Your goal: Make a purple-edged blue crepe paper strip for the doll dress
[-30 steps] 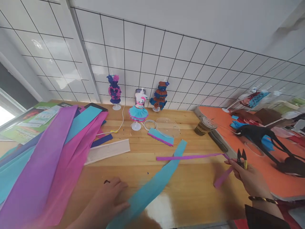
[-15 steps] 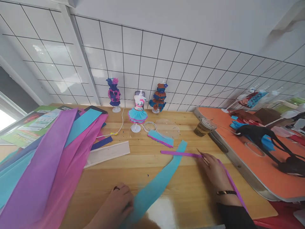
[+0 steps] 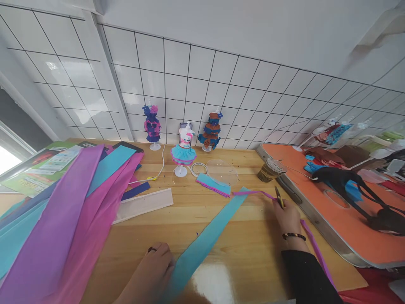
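Right hand (image 3: 287, 217): I have the grip clenched on a pair of thread snips (image 3: 279, 197), with the blades directed away from the wrist. The same grip holds the narrow purple strip (image 3: 251, 192). One length of this strip extends leftward from the fingers and crosses the upper end of the turquoise fabric strip (image 3: 209, 234); the other emerges beside the wrist and trails along the black sleeve (image 3: 308, 276) toward the near right edge of the table (image 3: 253, 245).

Left hand (image 3: 158, 259): I observe curled fingers at the lower part of the turquoise fabric strip. I cannot determine whether this grip pinches the fabric or only rests against it; the contact area is blurred. The turquoise fabric strip lies diagonally, its lower end near me and its upper end toward the folded fabric pieces (image 3: 214, 184). The free end of the purple strip is just beside these pieces.

Surroundings: behind the folded fabric pieces I locate a clear disc (image 3: 222, 169) and a white ring (image 3: 198, 169). The dress form with the turquoise skirt (image 3: 184, 155) stands upright behind the ring. A lidded cup (image 3: 271, 169) stands beyond the right hand. Loose fabric lengths (image 3: 53, 223) are piled at left.
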`<state>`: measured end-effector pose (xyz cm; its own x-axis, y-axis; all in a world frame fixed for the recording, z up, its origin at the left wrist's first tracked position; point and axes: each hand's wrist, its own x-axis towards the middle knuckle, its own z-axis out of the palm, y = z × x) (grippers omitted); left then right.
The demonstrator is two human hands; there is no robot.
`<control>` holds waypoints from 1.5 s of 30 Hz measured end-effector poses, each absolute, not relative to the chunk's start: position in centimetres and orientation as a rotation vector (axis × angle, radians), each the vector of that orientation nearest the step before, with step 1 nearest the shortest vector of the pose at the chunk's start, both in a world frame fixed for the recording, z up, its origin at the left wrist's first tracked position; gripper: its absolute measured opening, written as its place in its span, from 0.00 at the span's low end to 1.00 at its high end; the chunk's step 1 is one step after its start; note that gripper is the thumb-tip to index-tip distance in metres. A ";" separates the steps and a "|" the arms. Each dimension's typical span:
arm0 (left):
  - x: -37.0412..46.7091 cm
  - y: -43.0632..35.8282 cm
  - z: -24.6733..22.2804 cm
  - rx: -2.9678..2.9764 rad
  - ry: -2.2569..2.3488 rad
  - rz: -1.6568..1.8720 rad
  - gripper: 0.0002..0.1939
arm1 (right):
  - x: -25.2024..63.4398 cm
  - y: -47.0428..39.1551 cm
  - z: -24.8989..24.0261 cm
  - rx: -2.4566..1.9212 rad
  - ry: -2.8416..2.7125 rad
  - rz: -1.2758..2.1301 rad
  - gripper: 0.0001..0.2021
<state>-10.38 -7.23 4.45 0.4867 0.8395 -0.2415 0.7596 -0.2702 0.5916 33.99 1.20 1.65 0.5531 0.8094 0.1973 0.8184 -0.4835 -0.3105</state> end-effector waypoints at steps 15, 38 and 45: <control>-15.0 -3.4 4.7 1.543 1.400 0.537 0.14 | 31.6 1.7 0.4 -2.569 -1.498 -0.352 0.21; -15.4 -3.9 8.1 1.093 0.977 0.667 0.31 | 5.4 -1.9 7.0 -0.976 -2.330 -0.029 0.14; -18.1 -4.5 9.4 0.977 1.080 0.780 0.31 | 7.3 -0.7 6.6 -1.140 -2.355 -0.003 0.16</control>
